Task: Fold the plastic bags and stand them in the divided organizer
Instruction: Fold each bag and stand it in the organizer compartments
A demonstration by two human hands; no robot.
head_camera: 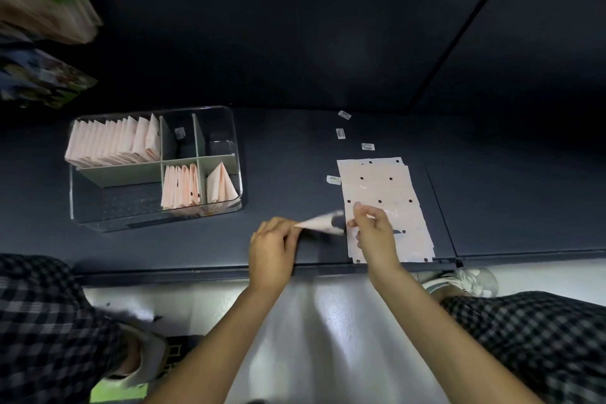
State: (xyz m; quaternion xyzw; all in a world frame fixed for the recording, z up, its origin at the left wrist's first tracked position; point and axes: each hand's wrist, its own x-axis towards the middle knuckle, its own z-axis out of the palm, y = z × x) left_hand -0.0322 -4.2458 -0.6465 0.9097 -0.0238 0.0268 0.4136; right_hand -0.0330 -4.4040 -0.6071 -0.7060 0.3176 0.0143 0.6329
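Observation:
A partly folded pink plastic bag is stretched between my two hands just above the dark table near its front edge. My left hand pinches its left tip. My right hand pinches its right end over a flat stack of pink bags with black dots. At the left stands the clear divided organizer. Its back left compartment is packed with several folded bags, a front middle compartment holds several more, and one folded triangle stands in the front right compartment.
Small white stickers lie scattered on the table behind the stack. Coloured packages sit at the far left. The table's front edge runs just below my hands; my knees in checked fabric and my shoes are beneath it.

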